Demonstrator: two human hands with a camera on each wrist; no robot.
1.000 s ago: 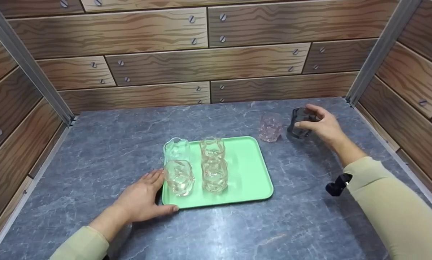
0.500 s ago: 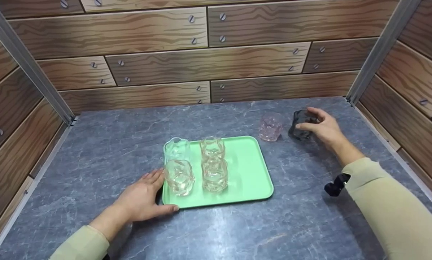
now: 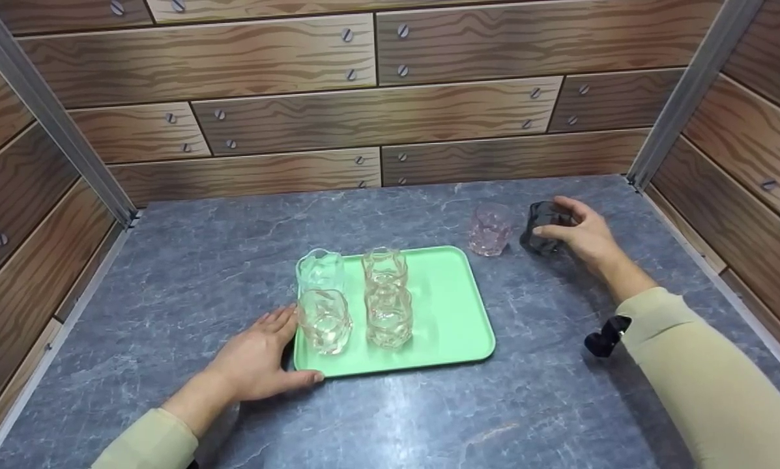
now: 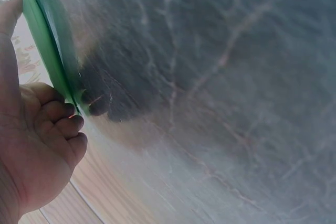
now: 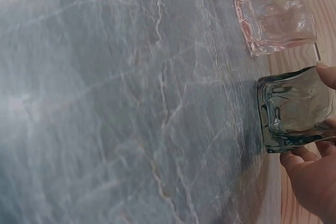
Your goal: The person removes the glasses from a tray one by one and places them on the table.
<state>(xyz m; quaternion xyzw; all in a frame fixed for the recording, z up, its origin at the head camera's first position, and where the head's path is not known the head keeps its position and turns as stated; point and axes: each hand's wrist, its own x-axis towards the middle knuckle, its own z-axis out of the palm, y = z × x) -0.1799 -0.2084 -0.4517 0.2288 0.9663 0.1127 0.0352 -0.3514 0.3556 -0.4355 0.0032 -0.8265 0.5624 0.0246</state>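
Observation:
In the head view, my right hand (image 3: 585, 234) holds a dark grey tumbler (image 3: 538, 229), thumb on the near side and fingers round the far side. The right wrist view shows this smoky glass (image 5: 296, 109) upright, its base right at the tabletop. Just left of it stands a pinkish tumbler (image 3: 489, 231). My left hand (image 3: 253, 358) rests against the near left corner of a green tray (image 3: 451, 306), thumb along the front edge, fingers by the left side. On the tray stand a bluish glass (image 3: 320, 270) and several clear, faintly amber glasses (image 3: 390, 319).
The grey marbled table (image 3: 187, 260) is bounded by wood-patterned walls (image 3: 285, 124) at the back and both sides. Metal corner posts (image 3: 683, 98) rise at the back. The tray lies near the middle, its right part bare green.
The right hand and the dark tumbler have come slightly nearer, a short way down in the view. The left hand, the tray and the other glasses stay in place.

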